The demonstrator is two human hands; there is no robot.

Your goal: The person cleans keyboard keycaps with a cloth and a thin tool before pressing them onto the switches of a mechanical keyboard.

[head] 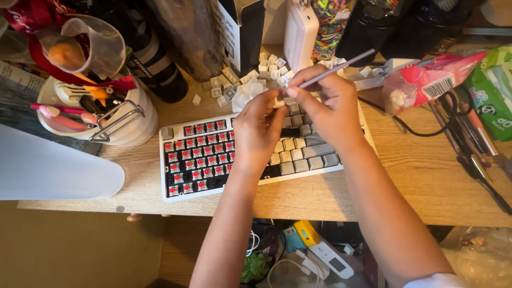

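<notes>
Two bare hands meet above the upper middle of a white mechanical keyboard (213,184) that lies on a wooden desk (416,170). The left hand (257,128) has its fingers pressed together around a small pale keycap (278,102), pinched at its tips just over the keyboard's top edge. The right hand (326,109) grips a thin grey brush handle (341,65) between thumb and fingers, the handle slanting up to the right and its lower end touching the keycap.

On the keyboard, the left half is stripped to bare red switches (200,154), while grey and cream keycaps still sit on the right half (306,154). A heap of loose keycaps (250,80) lies on the desk just behind the keyboard, with a crumpled white tissue (246,95) beside it.

To the left stands a white pot (133,128) crammed with utensils, a clear measuring cup (88,48) tilted above it. A white power bank (300,29) stands upright behind the heap. At the right are a pink packet (437,80), a green wipes pack (493,88), several pens (472,138) and a black cable (421,130). Under the desk edge, a yellow and white gadget (320,248) lies among cords.
</notes>
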